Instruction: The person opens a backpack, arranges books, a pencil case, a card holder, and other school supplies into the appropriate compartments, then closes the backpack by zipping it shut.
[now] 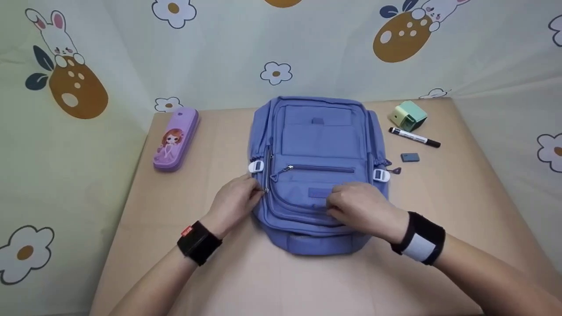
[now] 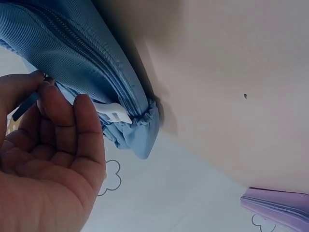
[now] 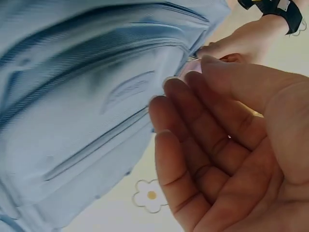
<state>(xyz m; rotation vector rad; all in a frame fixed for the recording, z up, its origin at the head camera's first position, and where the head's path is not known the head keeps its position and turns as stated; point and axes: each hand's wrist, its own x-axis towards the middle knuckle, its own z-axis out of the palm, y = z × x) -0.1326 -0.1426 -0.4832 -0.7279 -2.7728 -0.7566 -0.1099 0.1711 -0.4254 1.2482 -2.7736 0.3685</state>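
Note:
A blue backpack (image 1: 318, 145) lies on the table with its front pockets facing up. At its left side my left hand (image 1: 237, 199) pinches a zipper pull (image 2: 26, 105) between thumb and forefinger; the left wrist view shows the dark tab sticking out past the fingers. Over the lower right front of the bag is my right hand (image 1: 362, 206). In the right wrist view its fingers are loosely bent with nothing between them. A second zipper pull (image 1: 275, 177) hangs from the short front-pocket zipper (image 1: 322, 168).
A purple pencil case (image 1: 175, 140) lies left of the backpack. To the right are a green and yellow pencil sharpener (image 1: 408, 115), a black-and-white marker (image 1: 414, 137) and a small grey-blue block (image 1: 410, 157). A patterned cloth (image 1: 219, 57) rises behind the table.

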